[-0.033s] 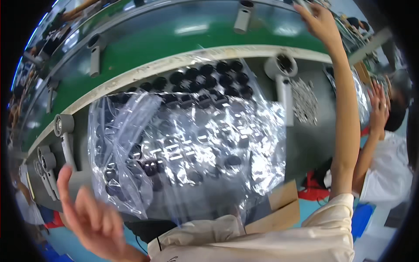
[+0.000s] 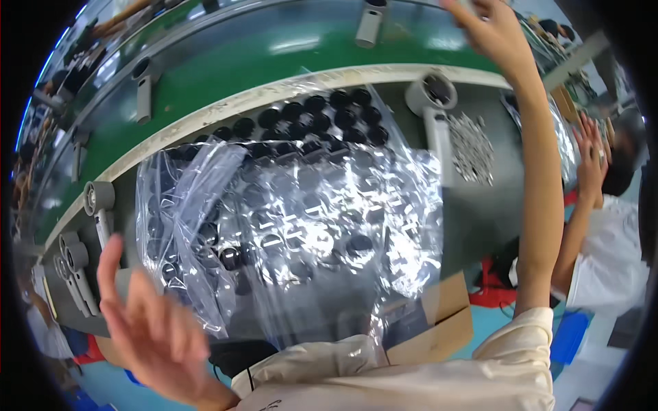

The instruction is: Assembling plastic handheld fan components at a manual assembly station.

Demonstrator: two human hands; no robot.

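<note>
Cream short-sleeved top (image 2: pixel 439 383) along bottom centre of frame, loose fabric with soft folds; sleeve hem ends at lower right; both forearms bare, no gloves, no jewellery visible.

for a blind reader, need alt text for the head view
A person's right hand reaches up over a green conveyor belt, while the empty left hand hangs open near a clear plastic bag covering black round parts.

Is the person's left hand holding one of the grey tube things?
No, the left hand is open and empty, fingers spread, beside the clear plastic bag.
</note>
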